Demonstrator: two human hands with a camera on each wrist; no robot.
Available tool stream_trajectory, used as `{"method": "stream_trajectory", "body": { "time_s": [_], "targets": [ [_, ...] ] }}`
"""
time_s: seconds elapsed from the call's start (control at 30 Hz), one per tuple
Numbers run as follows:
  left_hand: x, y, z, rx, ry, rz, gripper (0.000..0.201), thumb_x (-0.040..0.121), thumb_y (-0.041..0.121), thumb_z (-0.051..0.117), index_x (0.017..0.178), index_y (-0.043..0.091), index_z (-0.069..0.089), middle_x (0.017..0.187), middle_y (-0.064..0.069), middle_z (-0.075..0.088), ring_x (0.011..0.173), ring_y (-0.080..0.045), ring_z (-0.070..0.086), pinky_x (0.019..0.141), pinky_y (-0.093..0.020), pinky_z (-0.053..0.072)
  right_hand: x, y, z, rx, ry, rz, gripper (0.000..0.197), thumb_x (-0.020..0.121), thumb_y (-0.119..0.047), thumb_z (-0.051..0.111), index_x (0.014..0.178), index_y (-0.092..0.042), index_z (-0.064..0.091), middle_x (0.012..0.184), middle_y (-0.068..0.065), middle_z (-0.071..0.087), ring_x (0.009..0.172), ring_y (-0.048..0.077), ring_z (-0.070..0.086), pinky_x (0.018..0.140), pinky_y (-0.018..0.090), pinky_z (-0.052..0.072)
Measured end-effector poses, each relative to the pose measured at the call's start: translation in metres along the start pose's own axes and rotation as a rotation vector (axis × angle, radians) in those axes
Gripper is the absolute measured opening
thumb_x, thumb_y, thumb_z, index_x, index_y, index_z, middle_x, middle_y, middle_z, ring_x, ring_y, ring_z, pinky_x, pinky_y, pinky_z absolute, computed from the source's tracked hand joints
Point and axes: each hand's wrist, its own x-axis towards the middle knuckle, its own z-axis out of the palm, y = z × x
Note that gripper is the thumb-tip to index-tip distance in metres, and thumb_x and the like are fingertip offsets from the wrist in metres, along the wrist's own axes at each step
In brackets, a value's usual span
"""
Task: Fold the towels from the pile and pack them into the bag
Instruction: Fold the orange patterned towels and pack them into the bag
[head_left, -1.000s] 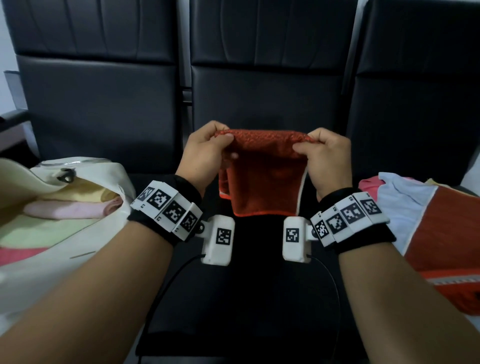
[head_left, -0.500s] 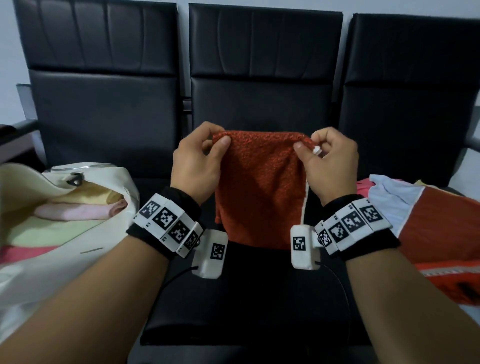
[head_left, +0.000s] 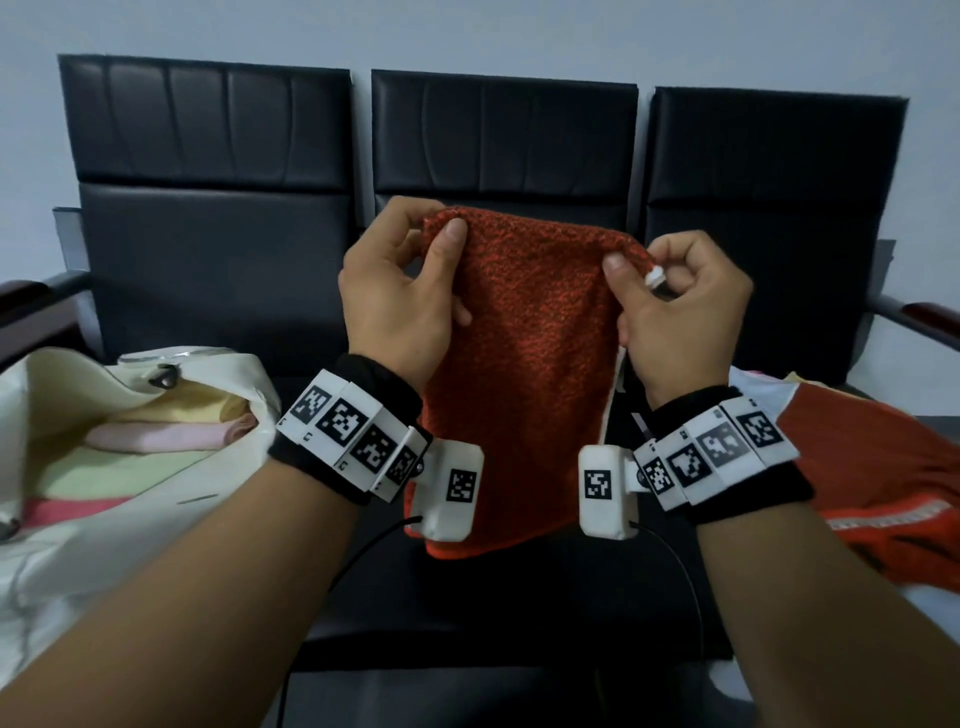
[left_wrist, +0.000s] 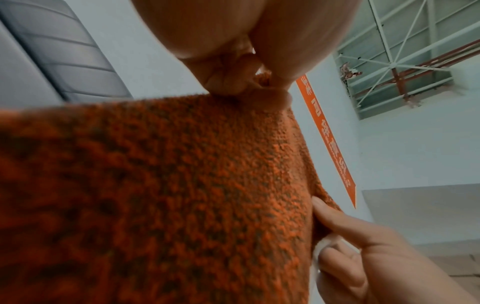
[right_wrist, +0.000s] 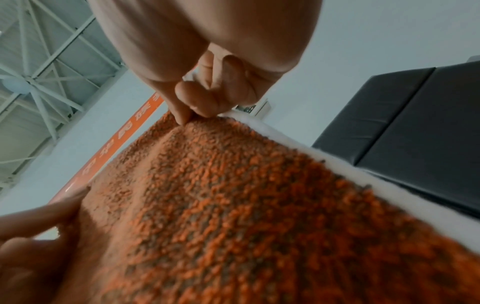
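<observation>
Nubby orange-red towel (head_left: 524, 364), white-edged, hangs folded double.

Pinched at its top corners, the orange towel (head_left: 524, 364) is rough, looped terry cloth, matt. Behind the grip, the black seats (head_left: 498, 135) look like smooth, faintly glossy leather.

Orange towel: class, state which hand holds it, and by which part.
Both. The left hand pinches the orange towel at its top left corner; the right hand pinches its top right corner.

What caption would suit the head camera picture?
Both hands, left and right, pinch the top corners of a hanging orange terry towel above black seats.
</observation>
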Motion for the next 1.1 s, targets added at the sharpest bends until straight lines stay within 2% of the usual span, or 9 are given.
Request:
{"method": "stream_trajectory", "body": {
  "time_s": [0.13, 0.3, 0.57, 0.77, 0.8, 0.83, 0.93, 1.03, 1.1],
  "targets": [
    [-0.007, 0.012, 0.000, -0.010, -0.007, -0.009, 0.012, 0.101, 0.019, 0.063, 0.090, 0.023, 0.062, 0.082, 0.000, 0.068, 0.037, -0.012, 0.055, 0.039, -0.022, 0.041, -0.004, -0.006, -0.011, -0.010, 0.016, -0.002, 0.024, 0.079, -0.035, 0.077, 0.072, -0.033, 0.054, 0.060, 0.002, 0.063, 0.047, 0.024, 0.052, 0.051, 0.034, 0.047],
    [-0.007, -0.010, -0.002, 0.026, -0.075, -0.184, 0.011, 0.100, 0.023, 0.064, 0.090, 0.026, 0.064, 0.084, 0.000, 0.073, 0.052, -0.019, 0.070, 0.045, -0.023, 0.046, -0.009, 0.013, -0.005, -0.096, -0.064, 0.100, 0.027, 0.086, -0.024, 0.078, 0.074, -0.027, 0.054, 0.056, -0.002, 0.065, 0.043, 0.015, 0.059, 0.054, 0.030, 0.051],
    [-0.003, -0.085, -0.003, 0.031, -0.162, -0.461, 0.012, 0.101, 0.018, 0.062, 0.089, 0.019, 0.067, 0.093, -0.006, 0.076, 0.085, -0.016, 0.077, 0.078, -0.035, 0.062, -0.002, 0.076, 0.024, -0.200, -0.288, 0.338, 0.015, 0.094, -0.015, 0.069, 0.085, -0.017, 0.058, 0.075, 0.002, 0.074, 0.072, 0.012, 0.076, 0.074, 0.038, 0.063],
    [0.009, -0.149, 0.010, 0.014, -0.160, -0.538, 0.014, 0.097, 0.015, 0.066, 0.085, 0.022, 0.065, 0.086, -0.004, 0.071, 0.085, -0.021, 0.074, 0.074, -0.031, 0.055, 0.004, 0.133, 0.048, -0.245, -0.351, 0.407, 0.010, 0.091, -0.027, 0.066, 0.083, -0.030, 0.060, 0.081, -0.004, 0.076, 0.082, 0.013, 0.075, 0.086, 0.050, 0.060],
    [0.010, -0.157, 0.013, 0.019, -0.153, -0.549, 0.007, 0.091, 0.022, 0.071, 0.090, 0.026, 0.066, 0.091, -0.001, 0.071, 0.089, -0.022, 0.073, 0.077, -0.034, 0.055, 0.004, 0.139, 0.052, -0.251, -0.379, 0.412, 0.006, 0.091, -0.029, 0.064, 0.089, -0.034, 0.062, 0.090, -0.006, 0.075, 0.084, 0.014, 0.074, 0.087, 0.049, 0.059],
    [0.012, -0.169, 0.016, 0.040, -0.147, -0.566, 0.019, 0.084, 0.033, 0.075, 0.100, 0.031, 0.066, 0.100, 0.002, 0.069, 0.096, -0.023, 0.072, 0.082, -0.037, 0.056, 0.004, 0.146, 0.056, -0.258, -0.415, 0.423, 0.013, 0.093, -0.027, 0.063, 0.101, -0.037, 0.064, 0.105, -0.008, 0.072, 0.086, 0.015, 0.073, 0.087, 0.048, 0.060],
    [0.013, -0.189, 0.022, 0.087, -0.177, -0.699, 0.078, 0.077, 0.041, 0.080, 0.146, 0.026, 0.045, 0.118, 0.010, 0.052, 0.114, -0.025, 0.066, 0.100, -0.047, 0.055, -0.001, 0.160, 0.066, -0.273, -0.525, 0.485, 0.052, 0.096, -0.012, 0.062, 0.143, -0.028, 0.048, 0.138, -0.004, 0.051, 0.088, 0.015, 0.064, 0.087, 0.041, 0.061],
    [0.010, -0.202, 0.026, 0.091, -0.170, -0.824, 0.089, 0.071, 0.039, 0.083, 0.147, 0.016, 0.044, 0.137, 0.000, 0.047, 0.118, -0.028, 0.064, 0.102, -0.048, 0.054, -0.005, 0.169, 0.072, -0.352, -0.577, 0.523, 0.049, 0.092, -0.015, 0.070, 0.139, -0.020, 0.056, 0.113, -0.007, 0.059, 0.083, 0.013, 0.065, 0.090, 0.041, 0.060],
    [0.004, -0.207, 0.028, 0.085, -0.197, -0.854, 0.062, 0.078, 0.028, 0.083, 0.132, 0.015, 0.056, 0.137, -0.011, 0.055, 0.114, -0.028, 0.066, 0.100, -0.046, 0.055, -0.008, 0.174, 0.072, -0.400, -0.605, 0.533, 0.040, 0.087, -0.022, 0.076, 0.126, -0.021, 0.065, 0.111, -0.005, 0.066, 0.101, 0.016, 0.068, 0.094, 0.043, 0.058]
  ]
}}
